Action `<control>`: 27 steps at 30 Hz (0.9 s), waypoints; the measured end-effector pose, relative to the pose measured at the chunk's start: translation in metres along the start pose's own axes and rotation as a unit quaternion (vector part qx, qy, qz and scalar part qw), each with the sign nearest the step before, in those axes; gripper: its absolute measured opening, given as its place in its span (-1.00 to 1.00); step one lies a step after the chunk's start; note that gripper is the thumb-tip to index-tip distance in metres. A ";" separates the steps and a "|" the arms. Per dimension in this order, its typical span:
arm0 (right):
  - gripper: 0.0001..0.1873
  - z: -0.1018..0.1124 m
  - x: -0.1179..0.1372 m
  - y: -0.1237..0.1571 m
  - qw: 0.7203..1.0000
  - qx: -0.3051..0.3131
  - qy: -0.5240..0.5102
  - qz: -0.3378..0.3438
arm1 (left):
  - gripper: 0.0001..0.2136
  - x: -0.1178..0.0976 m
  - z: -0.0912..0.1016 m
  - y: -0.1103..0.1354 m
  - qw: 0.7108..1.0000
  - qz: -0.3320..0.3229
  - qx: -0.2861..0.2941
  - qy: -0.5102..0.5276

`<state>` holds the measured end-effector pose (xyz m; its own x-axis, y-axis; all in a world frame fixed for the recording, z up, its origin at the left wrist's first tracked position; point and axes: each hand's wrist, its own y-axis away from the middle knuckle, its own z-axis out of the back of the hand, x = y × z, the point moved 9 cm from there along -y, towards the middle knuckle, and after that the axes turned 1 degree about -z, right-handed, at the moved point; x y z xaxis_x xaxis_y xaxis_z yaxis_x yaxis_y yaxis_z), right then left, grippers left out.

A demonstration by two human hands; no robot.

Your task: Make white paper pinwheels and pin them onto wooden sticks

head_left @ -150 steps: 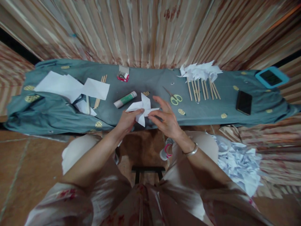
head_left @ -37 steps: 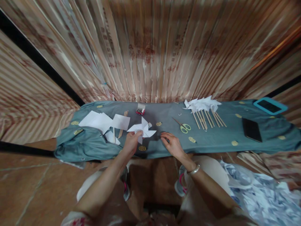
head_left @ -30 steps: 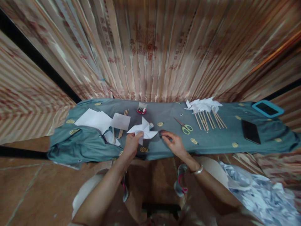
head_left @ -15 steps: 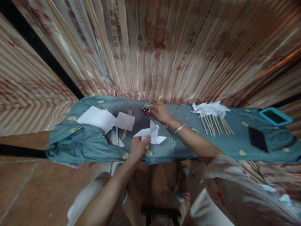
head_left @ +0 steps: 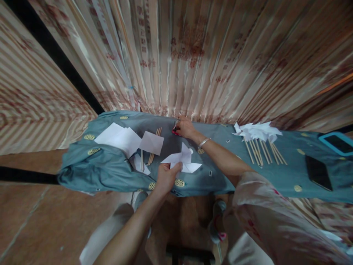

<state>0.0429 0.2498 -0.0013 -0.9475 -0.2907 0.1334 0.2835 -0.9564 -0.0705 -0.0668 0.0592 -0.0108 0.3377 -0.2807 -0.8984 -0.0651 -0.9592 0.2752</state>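
Note:
My left hand pinches a white paper pinwheel at its near edge, thumb on top. The pinwheel has pointed folded blades and is held low over the cloth. Farther back, my right hand is bent over a small red box with dark contents. Its fingers are closed at the box and cover most of it. Whether they pinch anything is hidden. To the left, a square white sheet lies across several thin wooden sticks.
A patterned green-grey cloth covers the narrow table. More white paper lies at left, beside a white rod. Several finished pinwheels on sticks lie at right, near a black phone and a blue-framed device. A striped curtain hangs behind.
My right hand has moved left onto the red box and its fingers have closed in over it. My left hand still holds the pinwheel. The whole view has shifted a little.

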 end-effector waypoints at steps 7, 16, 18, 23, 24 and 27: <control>-0.80 0.001 0.006 -0.002 1.000 0.016 0.011 0.005 | -0.78 0.003 0.004 -0.001 1.000 0.001 -0.001 0.005; -0.70 -0.006 0.007 -0.002 1.000 0.020 0.022 -0.004 | -0.76 0.004 0.008 -0.003 1.000 0.017 -0.017 -0.004; -0.69 -0.008 0.006 -0.002 1.000 0.020 0.021 -0.003 | -0.75 0.003 0.008 -0.004 1.000 0.014 -0.015 -0.001; -0.69 -0.006 0.006 0.001 1.000 0.020 0.018 0.003 | -0.76 0.002 0.009 -0.004 1.000 0.007 -0.018 0.005; -0.69 -0.005 0.006 0.001 1.000 0.019 0.018 0.003 | -0.76 0.002 0.008 -0.003 1.000 0.008 -0.018 0.004; -0.72 -0.003 0.007 0.002 1.000 0.018 0.016 0.002 | -0.77 0.001 0.007 -0.002 1.000 0.008 -0.017 0.006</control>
<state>0.0359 0.2463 -0.0033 -0.9506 -0.2934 0.1011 0.2913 -0.9560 -0.0349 -0.0732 0.0602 -0.0143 0.3472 -0.2962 -0.8898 -0.0387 -0.9525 0.3020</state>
